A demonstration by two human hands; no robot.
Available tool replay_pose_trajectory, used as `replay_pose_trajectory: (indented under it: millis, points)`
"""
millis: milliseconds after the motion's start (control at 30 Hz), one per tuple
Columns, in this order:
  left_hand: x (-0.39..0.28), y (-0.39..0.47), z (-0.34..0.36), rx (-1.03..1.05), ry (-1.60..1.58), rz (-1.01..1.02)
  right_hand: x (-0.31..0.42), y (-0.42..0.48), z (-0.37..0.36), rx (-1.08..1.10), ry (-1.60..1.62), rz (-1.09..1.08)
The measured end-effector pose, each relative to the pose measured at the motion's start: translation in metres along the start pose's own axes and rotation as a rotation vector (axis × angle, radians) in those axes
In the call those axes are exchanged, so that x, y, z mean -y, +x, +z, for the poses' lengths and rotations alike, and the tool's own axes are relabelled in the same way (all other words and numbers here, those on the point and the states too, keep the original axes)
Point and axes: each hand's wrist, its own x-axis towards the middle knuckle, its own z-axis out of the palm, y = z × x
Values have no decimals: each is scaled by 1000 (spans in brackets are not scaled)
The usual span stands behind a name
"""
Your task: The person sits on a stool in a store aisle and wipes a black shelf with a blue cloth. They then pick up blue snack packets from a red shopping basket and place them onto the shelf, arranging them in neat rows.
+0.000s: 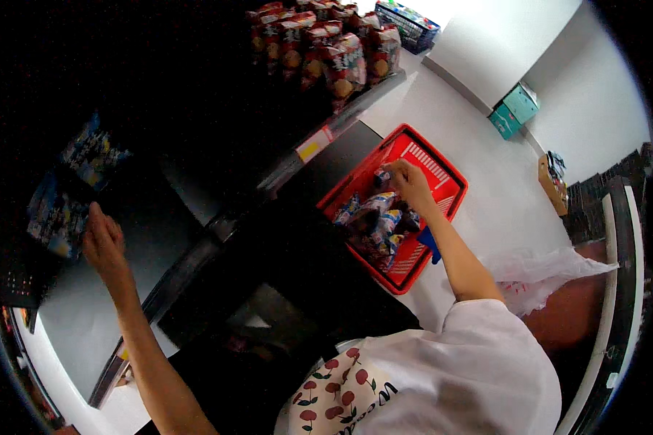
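My right hand reaches into a red plastic shopping basket, its fingers on a small dark blue packet. Below it in the basket lie several blue and white snack packets. At the left, my left hand is over a dark shelf, its fingertips at the edge of a blue snack packet. Whether those fingers grip the packet is too dark to tell. Another blue packet stands just beyond.
Red snack bags stand on a shelf above the basket, behind a price-tag rail. A white plastic bag is at the right. Teal boxes and a cardboard box are along the wall; a dark crate sits at the top.
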Motion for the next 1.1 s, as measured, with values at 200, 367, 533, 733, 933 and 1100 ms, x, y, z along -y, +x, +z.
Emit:
replay_pose_trajectory:
  millis: [200,367,533,733,933,1100]
  points:
    - [13,-13,24,78,161,-109,-71,-48,-5,126,-677,-163]
    - [-2,-37,58,56,127,-119,-97,-34,23,242,-928,-352]
    - [5,-38,68,217,169,-31,-138,-3,24,284,-1048,-458]
    - [0,-42,70,256,166,-23,-100,8,-12,271,-828,-402]
    - [-4,-51,79,266,191,-32,-58,-1,-57,128,-443,-88]
    - [-8,-58,80,427,149,-81,0,8,-84,73,-166,25]
